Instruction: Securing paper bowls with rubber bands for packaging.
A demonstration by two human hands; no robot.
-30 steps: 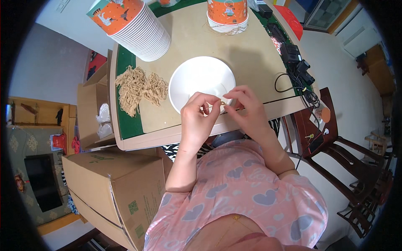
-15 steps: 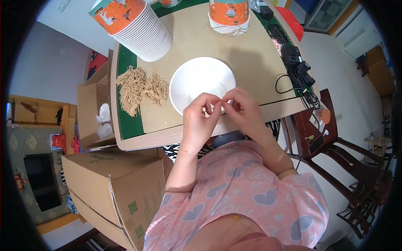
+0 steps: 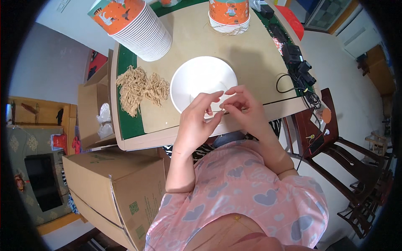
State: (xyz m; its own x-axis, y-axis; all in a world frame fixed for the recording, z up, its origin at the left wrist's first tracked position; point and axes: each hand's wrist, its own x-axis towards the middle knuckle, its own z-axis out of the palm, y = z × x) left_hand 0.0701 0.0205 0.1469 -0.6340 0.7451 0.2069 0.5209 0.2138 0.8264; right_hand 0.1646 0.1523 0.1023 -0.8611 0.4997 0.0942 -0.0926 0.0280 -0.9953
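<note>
Both hands meet over the near rim of a white paper bucket (image 3: 194, 77), whose open mouth faces up. In my right hand (image 3: 247, 111), thumb and index finger pinch a thin tan string (image 3: 217, 111), only a short bit of which shows. My left hand (image 3: 197, 119) is beside it, thumb and fingers apart, its thumb tip close to the right fingertips. Left of the bucket lies a loose heap of tan strings (image 3: 133, 90), with a smaller bunch (image 3: 155, 90) next to it.
A tall stack of orange-and-white paper buckets (image 3: 142, 35) leans at the back left. A shorter stack (image 3: 229, 16) stands at the back, string around its base. Black adapters and cables (image 3: 295, 58) line the table's right edge. A cardboard box (image 3: 117, 184) is at my left.
My fingertips were pressed together at both hands. Now the left thumb and index finger have spread apart, and the right index finger has lifted a little. The bucket has shifted slightly.
</note>
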